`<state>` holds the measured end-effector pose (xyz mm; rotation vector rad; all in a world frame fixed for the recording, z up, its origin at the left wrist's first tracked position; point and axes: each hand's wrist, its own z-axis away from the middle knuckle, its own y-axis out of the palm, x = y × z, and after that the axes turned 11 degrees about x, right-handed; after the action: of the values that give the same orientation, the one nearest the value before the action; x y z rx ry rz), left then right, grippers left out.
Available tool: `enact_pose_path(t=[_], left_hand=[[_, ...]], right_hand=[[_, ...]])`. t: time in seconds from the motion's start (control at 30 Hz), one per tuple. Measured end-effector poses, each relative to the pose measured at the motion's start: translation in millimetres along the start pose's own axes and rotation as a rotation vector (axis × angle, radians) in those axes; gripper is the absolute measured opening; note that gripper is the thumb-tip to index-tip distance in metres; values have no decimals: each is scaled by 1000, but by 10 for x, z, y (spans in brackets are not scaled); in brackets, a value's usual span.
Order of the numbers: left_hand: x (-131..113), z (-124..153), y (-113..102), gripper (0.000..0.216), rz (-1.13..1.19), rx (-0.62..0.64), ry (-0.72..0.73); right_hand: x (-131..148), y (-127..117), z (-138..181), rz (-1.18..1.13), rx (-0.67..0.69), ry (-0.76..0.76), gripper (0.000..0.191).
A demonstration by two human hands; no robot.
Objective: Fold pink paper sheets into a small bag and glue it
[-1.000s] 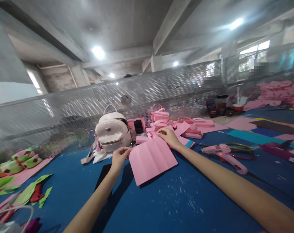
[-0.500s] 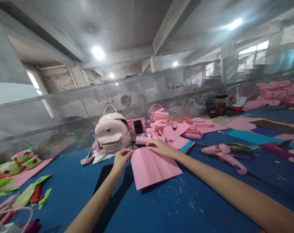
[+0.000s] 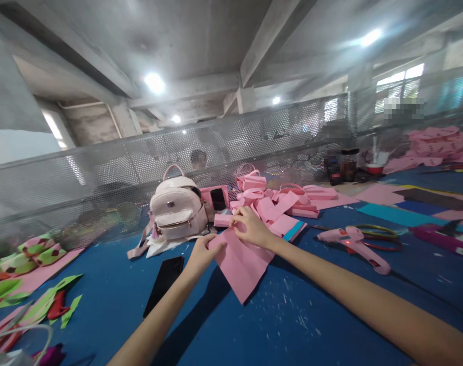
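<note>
A creased pink sheet (image 3: 243,267) hangs tilted over the blue table, one corner pointing down toward me. My left hand (image 3: 205,253) pinches its upper left edge between thumb and fingers. On the top edge, my right hand (image 3: 252,227) is closed on the same sheet, fingers bent over it. Just beyond the hands lies a heap of folded pink pieces (image 3: 264,206). A black phone (image 3: 163,284) rests on the table beside my left forearm.
A white backpack (image 3: 178,208) stands behind my left hand. To the right lies a pink glue gun (image 3: 355,246) with its cord, near scissors (image 3: 380,236). Green scraps (image 3: 50,300) are at the left. A perforated metal screen (image 3: 102,188) runs behind the table.
The pink sheet has turned, so a corner now points downward. My left hand has shifted right, closer to my right hand, which has risen slightly. More of the black phone shows.
</note>
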<state>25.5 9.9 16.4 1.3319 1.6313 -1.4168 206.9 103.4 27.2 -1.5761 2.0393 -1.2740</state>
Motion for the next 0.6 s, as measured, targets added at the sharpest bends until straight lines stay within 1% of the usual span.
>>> enact_pose_path(t=[0.13, 0.2, 0.27, 0.33, 0.4, 0.43, 0.47, 0.53, 0.57, 0.6], left_hand=[[-243, 106, 191, 20, -74, 80, 80], [-349, 186, 280, 22, -106, 91, 98], [-433, 279, 357, 32, -189, 103, 99], [-492, 372, 422, 52, -377, 137, 114], [-532, 443, 476, 71, -600, 161, 177], [-547, 467, 499, 75, -707, 162, 226], [-559, 482, 520, 72, -821, 153, 277], [-583, 495, 549, 54, -1038, 122, 358], [-598, 496, 556, 46, -1129, 104, 391], [-618, 499, 557, 40, -1201, 86, 430]], right_hand=[[199, -115, -10, -11, 23, 24, 13], [299, -185, -22, -31, 53, 29, 13], [396, -270, -37, -51, 89, 11, 13], [490, -380, -47, -67, 132, -17, 20], [584, -513, -41, -77, 188, -38, 29], [632, -585, -29, -80, 226, -47, 30], [679, -658, -11, -85, 282, -57, 28], [768, -796, 41, -87, 384, -93, 14], [806, -855, 75, -81, 414, -121, 10], [840, -904, 113, -68, 425, -148, 11]])
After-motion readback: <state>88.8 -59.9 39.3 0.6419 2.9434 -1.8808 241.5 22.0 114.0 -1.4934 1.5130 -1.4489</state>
